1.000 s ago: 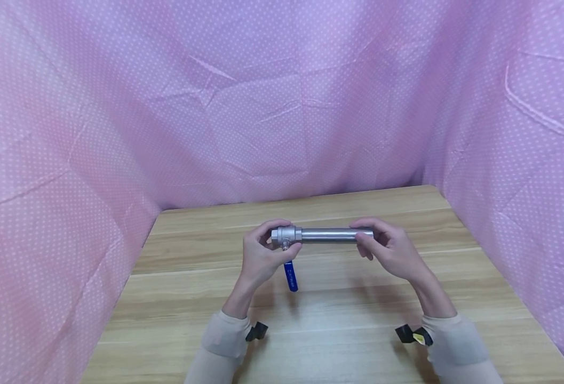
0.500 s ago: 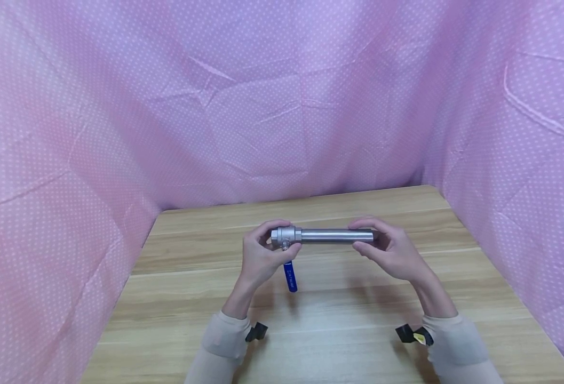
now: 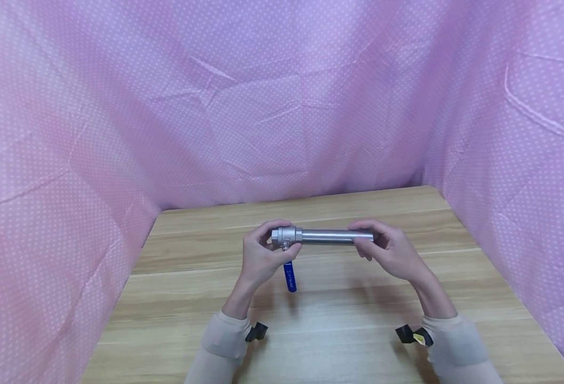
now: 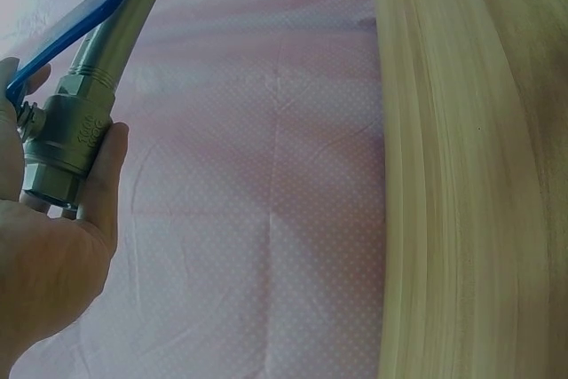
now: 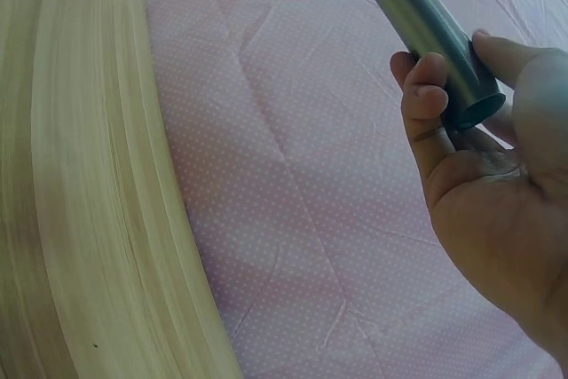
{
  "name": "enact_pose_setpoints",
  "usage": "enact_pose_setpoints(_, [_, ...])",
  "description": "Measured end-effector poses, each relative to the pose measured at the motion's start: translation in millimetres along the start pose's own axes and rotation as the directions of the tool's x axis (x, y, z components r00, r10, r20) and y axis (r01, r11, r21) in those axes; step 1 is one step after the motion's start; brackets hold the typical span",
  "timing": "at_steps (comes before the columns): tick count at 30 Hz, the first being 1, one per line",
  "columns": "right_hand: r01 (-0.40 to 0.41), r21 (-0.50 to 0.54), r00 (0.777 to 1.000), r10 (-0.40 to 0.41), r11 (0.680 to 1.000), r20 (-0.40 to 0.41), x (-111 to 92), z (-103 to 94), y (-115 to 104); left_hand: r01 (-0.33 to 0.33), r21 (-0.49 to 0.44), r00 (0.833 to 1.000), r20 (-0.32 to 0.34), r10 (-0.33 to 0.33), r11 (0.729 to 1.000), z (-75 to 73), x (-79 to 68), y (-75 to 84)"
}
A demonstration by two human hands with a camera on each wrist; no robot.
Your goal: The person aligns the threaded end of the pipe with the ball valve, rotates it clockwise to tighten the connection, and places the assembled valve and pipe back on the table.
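My left hand (image 3: 261,256) grips a silver ball valve (image 3: 287,235) by its body, thumb at the near side and fingers behind. A blue lever handle (image 3: 289,277) slants from the valve stem toward me. From the valve's hex end a smooth steel pipe (image 3: 330,236) runs level to the right, meeting the valve end to end. My right hand (image 3: 388,250) holds the pipe's free end between thumb and fingers. In the right wrist view the open pipe mouth (image 5: 479,111) faces the palm, with the fingers curled along its side.
Below the hands lies a wood-grain table (image 3: 330,330), its shadows showing the valve and pipe held above it. Pink dotted cloth (image 3: 282,117) hangs behind and on both sides. Black wrist mounts (image 3: 256,332) sit by the sleeves.
The right fingers and thumb loosen and shift about the pipe's end, then close on it again. The blue handle swings very slightly left. The left hand stays put.
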State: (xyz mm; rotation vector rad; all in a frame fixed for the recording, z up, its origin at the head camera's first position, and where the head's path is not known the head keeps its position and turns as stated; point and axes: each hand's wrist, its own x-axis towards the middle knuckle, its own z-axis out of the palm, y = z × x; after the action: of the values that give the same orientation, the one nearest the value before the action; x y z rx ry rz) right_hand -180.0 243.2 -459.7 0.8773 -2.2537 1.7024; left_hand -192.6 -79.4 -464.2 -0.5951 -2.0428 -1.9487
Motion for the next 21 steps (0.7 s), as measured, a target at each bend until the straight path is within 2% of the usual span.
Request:
enact_pose_setpoints(10, [0.009,0.002,1.0,-0.009,1.0,0.009,0.3,-1.0,-0.4,0.002,-0.006,1.0,-0.003,-0.002,1.0,0.8,-0.2,-1.5])
enact_pose_setpoints(21, [-0.005,-0.046,1.0,0.005,0.999,-0.007,-1.7,-0.9,3.2,0.001,0.001,1.0,0.006,-0.001,1.0,0.7,-0.7,-1.4])
